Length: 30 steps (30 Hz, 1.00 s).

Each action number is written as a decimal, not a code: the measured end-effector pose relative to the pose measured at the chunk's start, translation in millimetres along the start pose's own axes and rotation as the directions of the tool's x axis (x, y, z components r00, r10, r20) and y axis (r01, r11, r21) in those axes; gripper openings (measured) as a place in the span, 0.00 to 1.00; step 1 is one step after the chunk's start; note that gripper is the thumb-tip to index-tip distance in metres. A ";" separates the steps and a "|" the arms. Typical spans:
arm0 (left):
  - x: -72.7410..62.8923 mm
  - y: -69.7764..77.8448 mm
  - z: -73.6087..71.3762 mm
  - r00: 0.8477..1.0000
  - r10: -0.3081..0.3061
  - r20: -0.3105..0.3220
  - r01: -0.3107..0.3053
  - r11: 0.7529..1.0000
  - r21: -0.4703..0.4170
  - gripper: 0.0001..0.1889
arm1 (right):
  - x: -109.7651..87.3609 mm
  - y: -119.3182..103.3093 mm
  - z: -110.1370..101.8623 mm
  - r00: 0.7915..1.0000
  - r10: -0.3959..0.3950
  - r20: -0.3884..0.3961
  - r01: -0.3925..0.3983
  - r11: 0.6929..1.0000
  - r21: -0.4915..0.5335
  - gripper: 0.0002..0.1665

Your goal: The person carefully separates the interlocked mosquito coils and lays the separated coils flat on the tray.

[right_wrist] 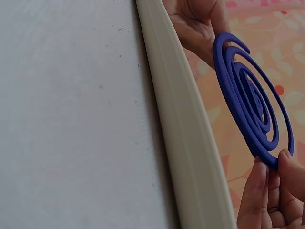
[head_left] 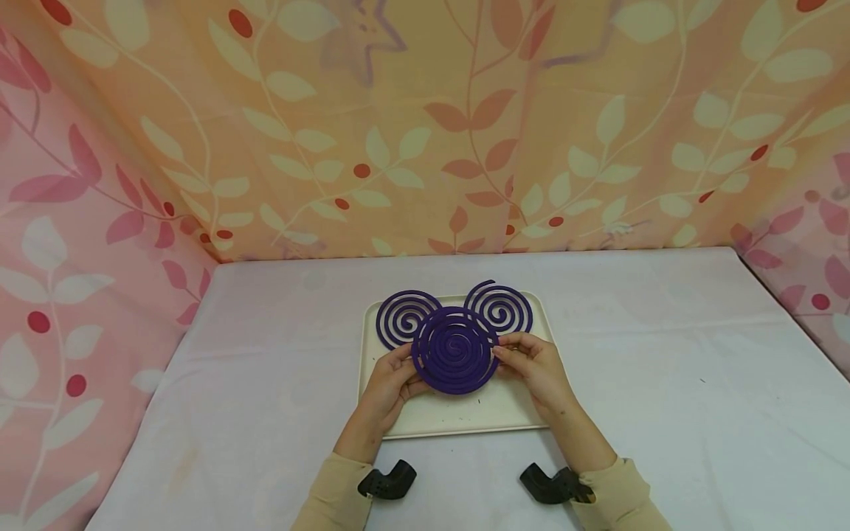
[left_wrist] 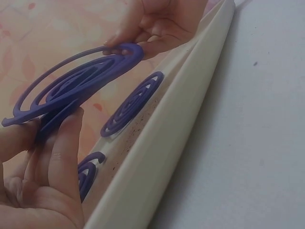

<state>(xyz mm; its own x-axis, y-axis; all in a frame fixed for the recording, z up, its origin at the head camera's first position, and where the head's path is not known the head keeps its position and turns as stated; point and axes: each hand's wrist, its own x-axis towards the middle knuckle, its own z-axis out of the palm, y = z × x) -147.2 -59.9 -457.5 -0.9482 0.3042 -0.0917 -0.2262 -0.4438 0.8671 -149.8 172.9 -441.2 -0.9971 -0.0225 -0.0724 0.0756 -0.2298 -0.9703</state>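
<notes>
A dense purple mosquito coil (head_left: 455, 349), apparently of nested spirals, is held up above a cream tray (head_left: 451, 422). My left hand (head_left: 387, 385) pinches its left edge between thumb and fingers. On the opposite edge, my right hand (head_left: 536, 370) pinches it too. Seen side-on in the left wrist view, the coil (left_wrist: 131, 51) is tilted, with some strands standing apart from the rest. The right wrist view shows an outer strand of the coil (right_wrist: 228, 90) spread away from the others. Two looser spiral coils, one left (head_left: 408, 322) and one right (head_left: 499, 313), lie at the tray's far side.
The tray stands on a white-covered table (head_left: 265, 354), with small dark crumbs in it. Floral cloth (head_left: 398, 147) hangs behind the table and at both sides. Black wrist mounts (head_left: 392, 481) sit at both sleeves.
</notes>
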 end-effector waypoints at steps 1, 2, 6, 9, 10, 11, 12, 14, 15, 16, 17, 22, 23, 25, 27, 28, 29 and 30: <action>0.0 0.1 0.1 1.000 0.002 -0.001 -0.002 1.000 0.000 0.19 | -0.1 -0.1 0.1 1.000 -0.004 0.002 0.004 1.000 -0.003 0.08; 0.0 0.2 0.3 1.000 0.004 -0.002 -0.003 1.000 0.002 0.19 | -0.1 -0.2 0.1 1.000 -0.008 0.004 0.008 1.000 -0.005 0.09; -0.3 0.5 0.0 1.000 0.008 -0.004 -0.008 1.000 0.010 0.18 | -0.3 -0.7 0.0 1.000 -0.022 0.011 0.022 1.000 -0.004 0.10; -0.4 0.3 -0.8 1.000 0.002 -0.006 -0.002 1.000 0.012 0.17 | -0.5 -1.3 0.0 0.999 -0.034 0.018 0.034 0.999 0.003 0.09; -0.3 0.1 -1.1 1.000 0.000 -0.005 0.000 1.000 0.012 0.16 | -0.7 -1.6 0.0 0.999 -0.037 0.019 0.037 0.999 0.004 0.08; -0.2 0.1 -1.3 1.000 -0.003 -0.006 0.003 1.000 0.014 0.16 | -0.7 -1.9 0.2 0.999 -0.039 0.019 0.039 0.999 0.003 0.08; -0.2 0.2 -1.3 1.000 -0.007 -0.007 0.007 1.000 0.013 0.16 | -0.7 -2.1 0.3 0.999 -0.040 0.020 0.040 0.999 -0.002 0.08; -0.1 -0.1 -1.5 1.000 -0.012 -0.009 0.012 1.000 0.018 0.15 | -0.6 -2.4 0.4 0.999 -0.040 0.019 0.040 0.999 -0.009 0.09; -0.1 -0.1 -1.4 1.000 -0.013 -0.009 0.013 1.000 0.019 0.15 | -0.6 -2.5 0.5 0.999 -0.038 0.018 0.038 0.999 -0.011 0.09; -0.1 -0.2 -1.1 1.000 -0.013 -0.010 0.013 1.000 0.020 0.15 | -0.7 -2.5 0.3 0.999 -0.036 0.018 0.037 0.999 -0.012 0.09; -0.3 -0.2 -0.8 1.000 -0.012 -0.013 0.012 1.000 0.022 0.15 | -0.6 -2.5 0.1 0.999 -0.033 0.019 0.033 0.999 -0.010 0.10; -1.1 -1.2 -0.5 1.000 0.010 -0.019 -0.009 1.000 0.021 0.13 | -1.2 -2.5 -0.3 1.000 0.002 0.029 -0.003 1.000 0.024 0.13; -1.3 -1.3 -0.8 1.000 0.014 -0.017 -0.013 1.000 0.021 0.13 | -1.3 -2.6 -0.3 0.999 0.011 0.030 -0.012 0.999 0.033 0.14; -1.4 -1.4 -1.0 1.000 0.017 -0.012 -0.016 1.000 0.017 0.13 | -1.6 -3.1 -0.4 0.999 0.029 0.029 -0.030 0.999 0.044 0.14; -1.3 -1.4 -1.5 1.000 0.019 -0.008 -0.019 1.000 0.013 0.14 | -1.7 -4.0 -0.5 0.999 0.046 0.025 -0.047 0.998 0.049 0.14; -1.3 -1.2 -1.8 1.000 0.020 -0.002 -0.020 1.000 0.016 0.15 | -1.4 -4.6 -0.7 0.998 0.055 0.022 -0.056 0.997 0.049 0.14; -1.2 -0.8 -2.0 1.000 0.020 0.004 -0.020 1.000 0.016 0.16 | -1.1 -5.3 -0.9 0.998 0.061 0.017 -0.062 0.997 0.048 0.13; -1.0 -0.4 -2.1 1.000 0.020 0.006 -0.020 1.000 0.019 0.17 | -0.8 -6.0 -1.3 0.998 0.068 0.012 -0.069 0.997 0.046 0.13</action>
<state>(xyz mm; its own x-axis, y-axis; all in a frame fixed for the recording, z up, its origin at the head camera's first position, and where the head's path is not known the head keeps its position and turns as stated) -146.6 -61.8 -458.7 -0.9511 0.3005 -0.0711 -0.2028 -0.4342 0.8777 -149.4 175.6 -435.6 -0.9895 -0.0496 -0.1359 0.1443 -0.2724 -0.9513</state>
